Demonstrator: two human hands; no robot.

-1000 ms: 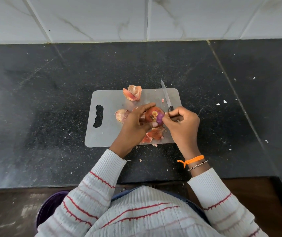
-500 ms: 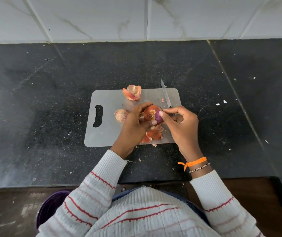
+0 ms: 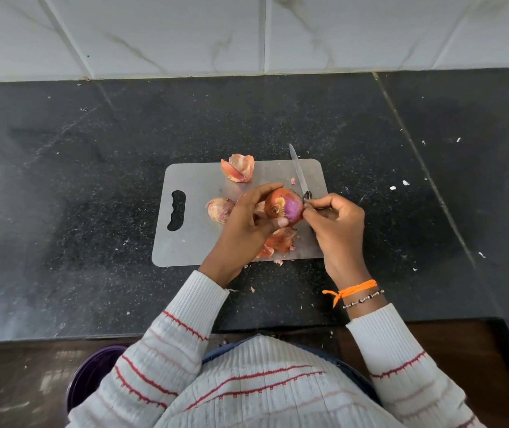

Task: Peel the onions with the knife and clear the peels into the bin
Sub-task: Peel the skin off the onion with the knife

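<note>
My left hand (image 3: 241,230) grips a partly peeled red onion (image 3: 284,206) above the grey cutting board (image 3: 197,242); purple flesh shows on its right side. My right hand (image 3: 336,223) holds the knife (image 3: 298,171) with its blade pointing away over the board's far edge, and its fingertips touch the onion's right side. Another onion (image 3: 220,209) in papery skin lies on the board left of my left hand. Loose peels lie at the board's far edge (image 3: 238,168) and under the held onion (image 3: 279,240).
The board sits on a black speckled counter (image 3: 92,196) against a white tiled wall (image 3: 247,32). Small peel scraps dot the counter by the board's near edge and to the right. A purple bin (image 3: 89,378) stands on the floor at lower left, partly hidden by my sleeve.
The onion has turned in my left hand, so more bare purple flesh shows. My right hand's fingertips have shifted to the onion's right side. The knife has stayed pointing away.
</note>
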